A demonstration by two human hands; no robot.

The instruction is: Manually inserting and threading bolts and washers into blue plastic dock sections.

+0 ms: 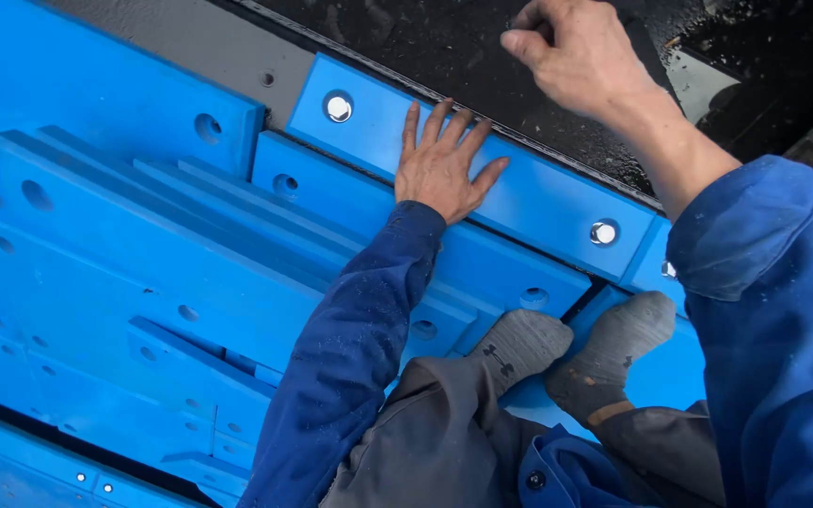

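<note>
Pressing flat with fingers spread, the left hand [439,165] is laid on the blue bolted plate [538,198] between two bolts [338,107], while the right hand [576,52] is curled over the black surface [444,47], pinching something unclear; aligning seems underway, steady holding judged needed.

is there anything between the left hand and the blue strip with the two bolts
No. The left hand lies flat, palm down, directly on the blue strip, between its two bolts. The right hand is apart, over the dark surface beyond.
</note>
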